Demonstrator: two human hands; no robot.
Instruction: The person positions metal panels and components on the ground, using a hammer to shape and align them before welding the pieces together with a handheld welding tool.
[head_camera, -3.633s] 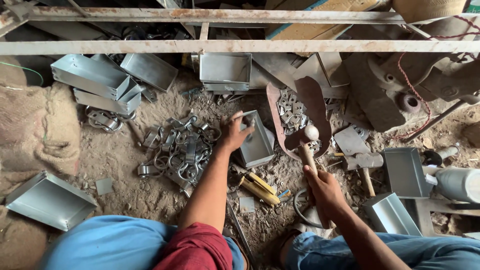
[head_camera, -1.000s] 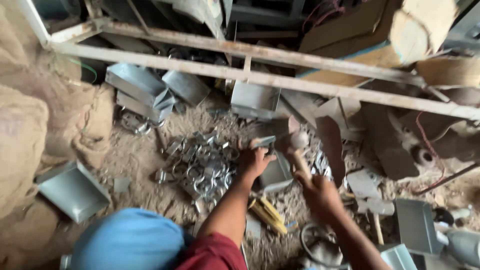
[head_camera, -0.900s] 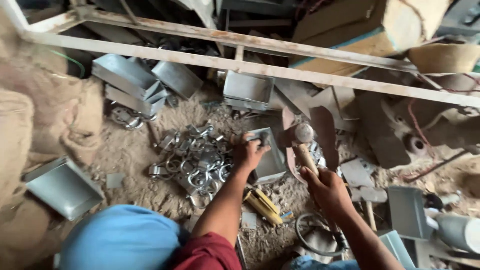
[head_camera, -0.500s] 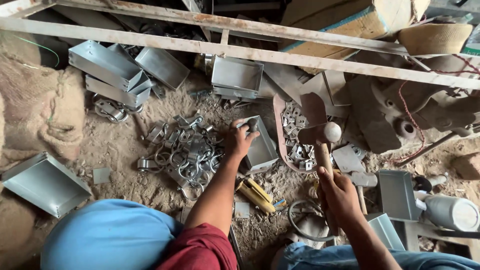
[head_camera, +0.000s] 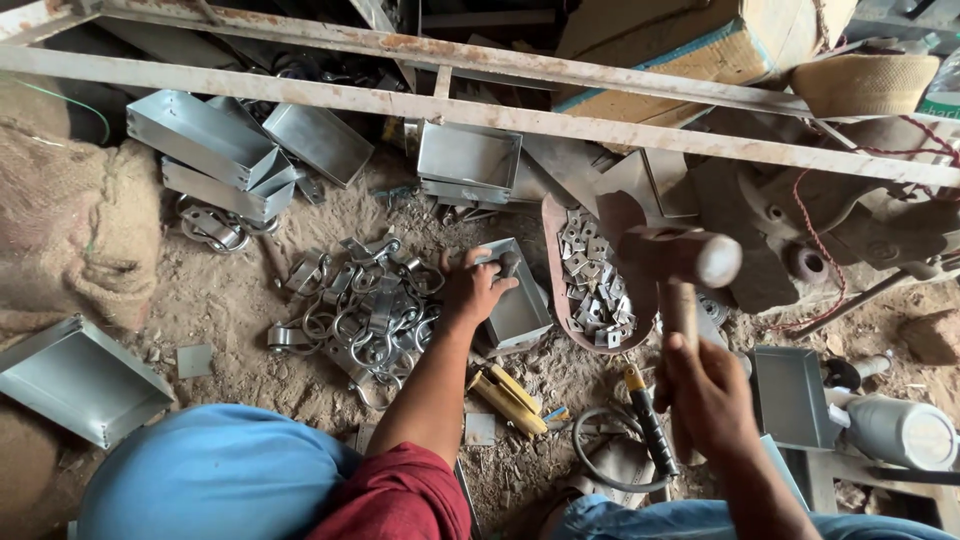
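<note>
The right hand, fingers closed round the handle, has lifted the hammer higher than half a second ago, poised for another blow. The left hand still grips the tray on the dirt floor, beside the clamps.

Person is wearing a red short sleeve on the left arm at about 6 o'clock in frame, ending above the elbow, forearm bare below it. Blue fabric is covering the left leg at 7 o'clock; lighter blue denim is showing at 5 o'clock. Left hand and right hand are both going bare, no gloves, no rings or watch showing.
</note>
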